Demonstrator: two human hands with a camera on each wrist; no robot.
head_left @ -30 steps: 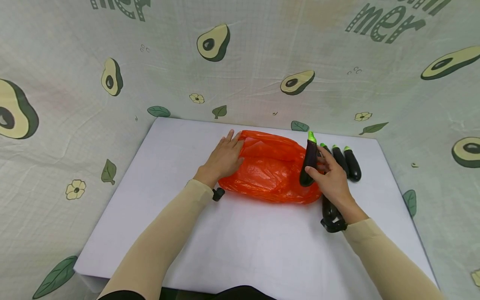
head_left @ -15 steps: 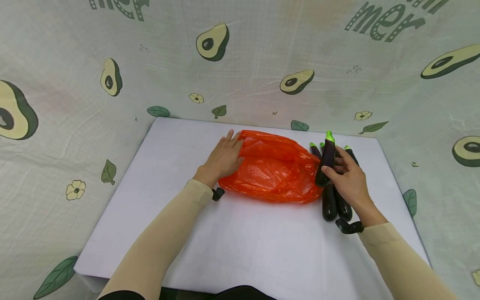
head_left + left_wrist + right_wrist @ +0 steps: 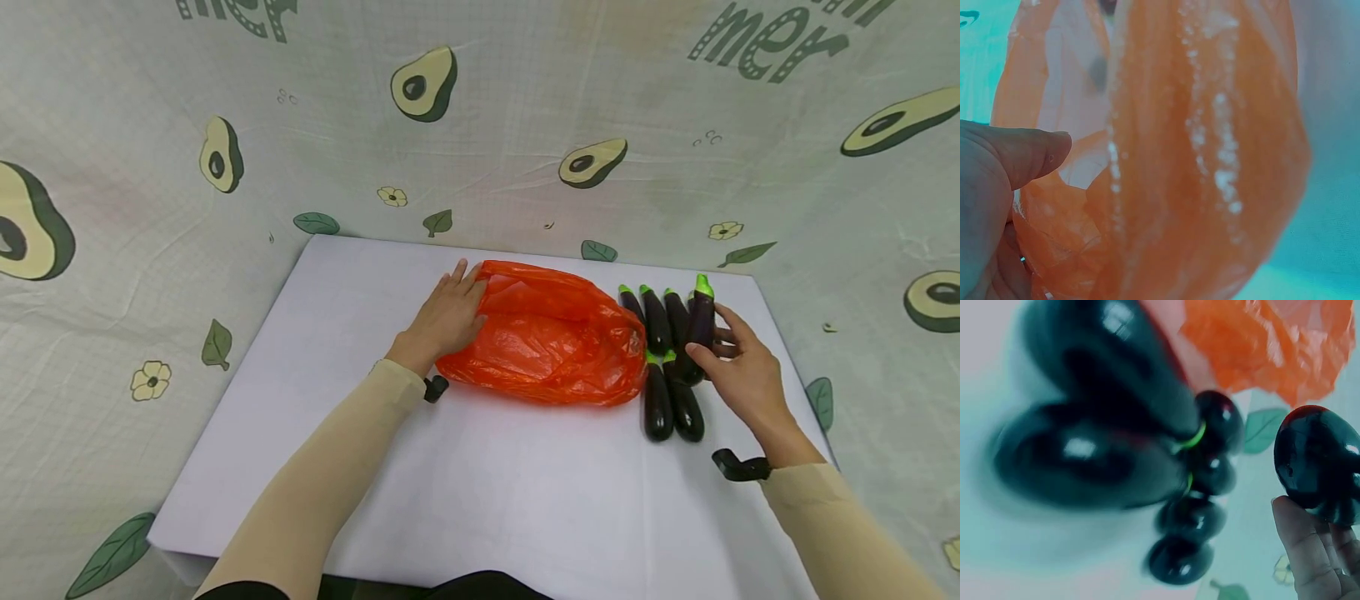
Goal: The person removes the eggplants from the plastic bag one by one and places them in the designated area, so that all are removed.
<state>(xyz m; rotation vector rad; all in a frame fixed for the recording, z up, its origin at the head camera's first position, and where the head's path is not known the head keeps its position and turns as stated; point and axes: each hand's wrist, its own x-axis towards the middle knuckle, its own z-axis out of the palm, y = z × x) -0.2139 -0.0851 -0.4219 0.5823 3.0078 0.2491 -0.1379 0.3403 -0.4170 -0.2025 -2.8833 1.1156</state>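
Observation:
A crumpled orange-red plastic bag (image 3: 540,350) lies on the white table, its mouth partly spread toward the left. My left hand (image 3: 442,317) rests at that mouth with straight fingers; in the left wrist view its thumb (image 3: 1035,150) lies against the bag (image 3: 1197,156). To the right of the bag, my right hand (image 3: 746,379) holds a dark purple eggplant (image 3: 701,323) by thumb and fingers, green stem end up, above other eggplants. The right wrist view shows the rounded end of this held eggplant (image 3: 1313,462) above the fingertips.
Several eggplants (image 3: 656,323) lie in a back row beside the bag, one mostly hidden behind the held one. Two more eggplants (image 3: 657,408) lie nearer the front. A curtain (image 3: 495,125) printed with avocados hangs behind the table (image 3: 480,492).
My right hand has carried the eggplant rightward from over the bag to above the right end of the back row, uncovering other eggplants. The left hand and bag have stayed put.

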